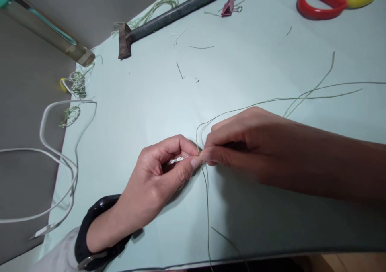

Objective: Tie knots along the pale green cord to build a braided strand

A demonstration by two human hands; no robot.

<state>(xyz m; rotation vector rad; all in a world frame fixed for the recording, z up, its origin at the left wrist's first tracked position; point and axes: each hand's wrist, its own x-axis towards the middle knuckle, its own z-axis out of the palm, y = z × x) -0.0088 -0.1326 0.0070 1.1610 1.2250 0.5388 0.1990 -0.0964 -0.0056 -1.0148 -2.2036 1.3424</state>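
My left hand pinches a thin braided cord, white and green, between thumb and forefinger. Most of the braid is hidden inside the curled fingers. Against those fingertips, my right hand is closed in a pinch at the end of the braid, where loose strands come out. What exactly its fingertips grip is hidden, though strands lie right at them. Long green strings run from this spot to the right over my right hand. Other green strands hang down toward the table's near edge.
A hammer lies at the back, beside a bundle of green thread. A red binder clip and red-and-yellow scissor handles are at the top right. White cable loops over the table's left edge. Thread scraps dot the table.
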